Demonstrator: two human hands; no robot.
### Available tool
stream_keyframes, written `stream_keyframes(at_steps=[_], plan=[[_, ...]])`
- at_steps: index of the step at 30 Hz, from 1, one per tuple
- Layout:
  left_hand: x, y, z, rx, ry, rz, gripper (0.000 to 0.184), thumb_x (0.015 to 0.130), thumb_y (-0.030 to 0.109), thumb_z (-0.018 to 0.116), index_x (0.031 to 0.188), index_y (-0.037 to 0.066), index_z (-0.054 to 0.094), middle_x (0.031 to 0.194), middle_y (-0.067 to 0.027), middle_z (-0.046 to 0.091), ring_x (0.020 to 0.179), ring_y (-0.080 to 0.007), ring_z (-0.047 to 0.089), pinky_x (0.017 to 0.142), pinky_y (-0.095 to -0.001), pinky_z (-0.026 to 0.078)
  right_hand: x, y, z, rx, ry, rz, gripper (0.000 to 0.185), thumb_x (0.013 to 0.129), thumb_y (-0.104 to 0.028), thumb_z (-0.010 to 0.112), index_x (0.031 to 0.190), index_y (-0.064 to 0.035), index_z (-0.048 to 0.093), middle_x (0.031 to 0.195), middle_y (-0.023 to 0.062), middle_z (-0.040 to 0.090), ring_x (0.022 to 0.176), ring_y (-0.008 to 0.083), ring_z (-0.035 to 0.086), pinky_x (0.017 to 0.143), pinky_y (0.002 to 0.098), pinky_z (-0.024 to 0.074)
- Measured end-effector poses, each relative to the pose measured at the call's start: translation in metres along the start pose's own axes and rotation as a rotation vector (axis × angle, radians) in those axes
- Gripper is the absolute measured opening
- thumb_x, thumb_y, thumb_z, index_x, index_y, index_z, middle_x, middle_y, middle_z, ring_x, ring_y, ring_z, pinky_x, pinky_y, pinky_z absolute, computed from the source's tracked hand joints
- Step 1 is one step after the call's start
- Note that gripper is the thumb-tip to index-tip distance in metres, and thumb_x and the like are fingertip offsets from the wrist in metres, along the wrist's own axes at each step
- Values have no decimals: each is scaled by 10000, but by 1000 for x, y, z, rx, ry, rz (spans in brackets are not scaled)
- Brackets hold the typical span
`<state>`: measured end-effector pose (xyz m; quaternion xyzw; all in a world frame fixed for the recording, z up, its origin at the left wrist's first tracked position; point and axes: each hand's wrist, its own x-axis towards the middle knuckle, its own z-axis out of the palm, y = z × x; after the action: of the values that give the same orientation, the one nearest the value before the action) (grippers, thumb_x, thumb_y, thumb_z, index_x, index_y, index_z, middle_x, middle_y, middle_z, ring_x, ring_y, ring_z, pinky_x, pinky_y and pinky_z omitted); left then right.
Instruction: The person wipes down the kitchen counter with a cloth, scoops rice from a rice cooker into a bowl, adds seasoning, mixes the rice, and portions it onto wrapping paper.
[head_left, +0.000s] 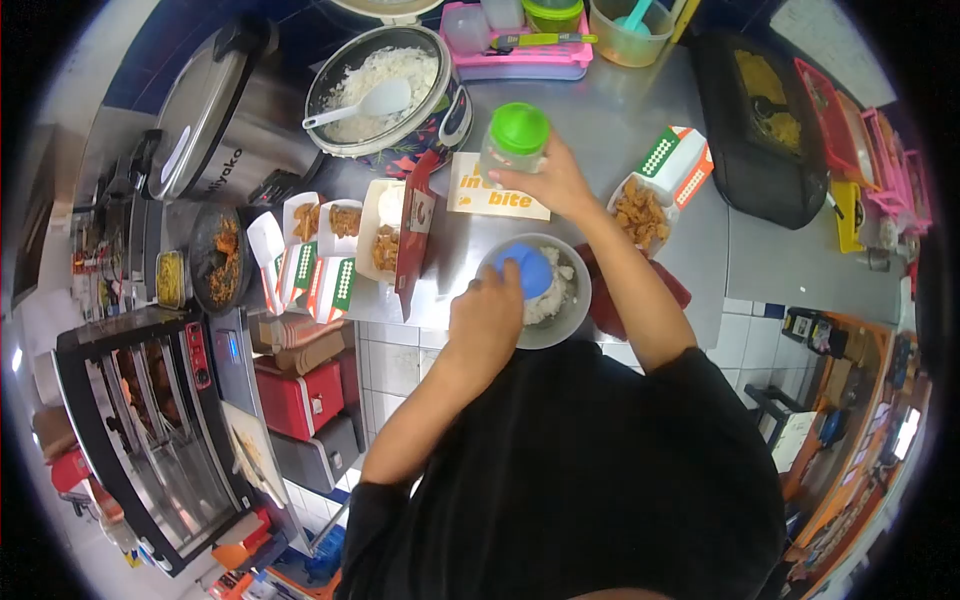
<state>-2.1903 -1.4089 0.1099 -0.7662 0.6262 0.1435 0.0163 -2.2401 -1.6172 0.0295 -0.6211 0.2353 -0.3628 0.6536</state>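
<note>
Right now, far left: a glass-fronted display warmer [165, 430], and above it a dark bowl [203, 245] of reddish food.
Miyako cooker: silver, at the back, its name on the side.
Green-and-red patterned cartons [328, 285]: grouped at the counter's left edge, with browned fried pieces [345, 220] in view.
Red-lidded box [415, 220]: just beside them, lid up, white and browned food inside.
Rice pot [455, 122]: open behind the box, heaped with rice, a white paddle [385, 98] lying across it.
Left hand [490, 312]: fingers gripping a blue cup [524, 272], rounded side up, over the left part of the grey bowl; whether it presses the rice, I can't tell.
Grey bowl [583, 300]: at the counter's near edge, right in front of the person, white rice [552, 300] showing beside the cup.
Printed sheet [480, 203]: flat on the steel counter beyond the bowl, "bite" readable.
Right hand [550, 180]: wrapped round a clear jar with a green lid [519, 128], lid upward, at the sheet's far edge.
Right of the bowl: a dark red cloth [665, 290], and beyond it an open carton [683, 165] of crisp browned pieces.
Far right: a black tub [720, 150] holding yellowish food.
</note>
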Motion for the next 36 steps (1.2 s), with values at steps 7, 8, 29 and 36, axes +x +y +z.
stream_keyframes(at_steps=[7, 8, 29, 36], plan=[[5, -12, 12, -66, -155, 230, 381, 856, 62, 582, 1231, -3, 563, 982, -229, 650, 785, -389, 708, 690, -480, 589, -92, -82, -36, -42, 259, 49, 710, 716, -147, 881, 1304, -24, 503, 1184, 85, 634, 1106, 196, 609, 982, 364, 487], [0, -21, -1, -78, -194, 214, 382, 863, 75, 588, 1239, 8, 571, 972, -228, 659, 790, -384, 708, 693, -487, 582, -107, -86, -43, -30, 290, 71, 705, 718, -145, 879, 1302, -23, 504, 1180, 85, 634, 1104, 200, 609, 980, 367, 488], [-102, -131, -37, -1767, 132, -297, 421, 962, 64, 617, 1361, -22, 516, 959, -80, 629, 664, -78, 588, 488, -204, 440, -134, -154, 71, -1743, -569, 74, 627, 588, -304, 860, 1157, -108, 686, 992, 96, 656, 983, 254, 617, 856, 420, 479], [-115, -150, -42, -1742, 168, -292, 412, 958, 85, 611, 1349, -15, 533, 990, -115, 653, 647, -91, 585, 474, -207, 435, -127, -139, 98, -1878, -701, 86, 555, 642, -286, 816, 1150, -103, 687, 987, 93, 664, 977, 248, 626, 827, 422, 491]])
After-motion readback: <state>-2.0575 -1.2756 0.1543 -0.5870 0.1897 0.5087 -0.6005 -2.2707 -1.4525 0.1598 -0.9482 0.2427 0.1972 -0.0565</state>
